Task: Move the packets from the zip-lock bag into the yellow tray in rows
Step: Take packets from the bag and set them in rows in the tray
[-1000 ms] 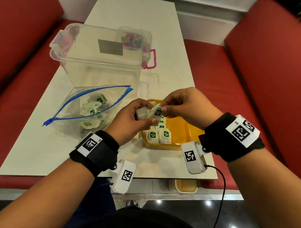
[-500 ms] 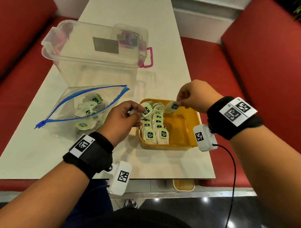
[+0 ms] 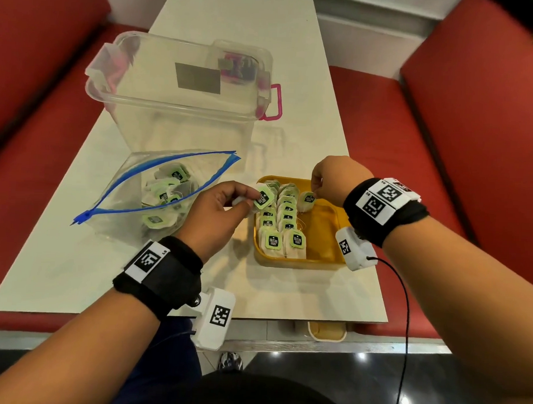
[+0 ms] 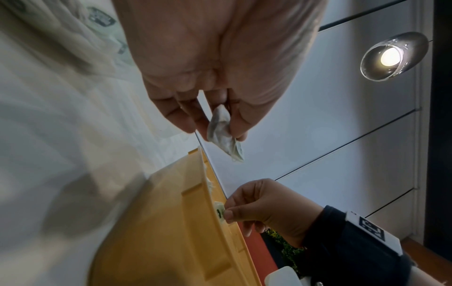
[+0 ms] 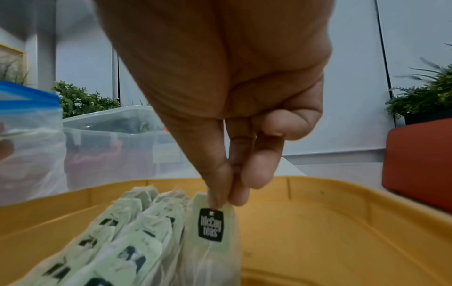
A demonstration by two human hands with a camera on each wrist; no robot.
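The yellow tray (image 3: 323, 258) sits near the table's front edge with two rows of tea packets (image 3: 281, 220) along its left side. My right hand (image 3: 315, 193) pinches one packet (image 3: 307, 201) by its top, over the far end of the tray, right of the second row; the right wrist view shows this packet (image 5: 211, 226) touching the row. My left hand (image 3: 244, 201) pinches another packet (image 3: 264, 197) just left of the tray's rim, seen from below in the left wrist view (image 4: 223, 135). The open zip-lock bag (image 3: 156, 195) lies to the left with several packets inside.
A clear plastic box (image 3: 184, 90) with pink latches stands behind the bag. Red bench seats (image 3: 412, 152) flank the pale table (image 3: 293, 82). A black cable (image 3: 405, 297) runs from my right wrist camera over the table's front edge.
My hands have parted, each with its own packet. The right hand went right and down to the tray's far end; the left hand stayed by the tray's left rim.
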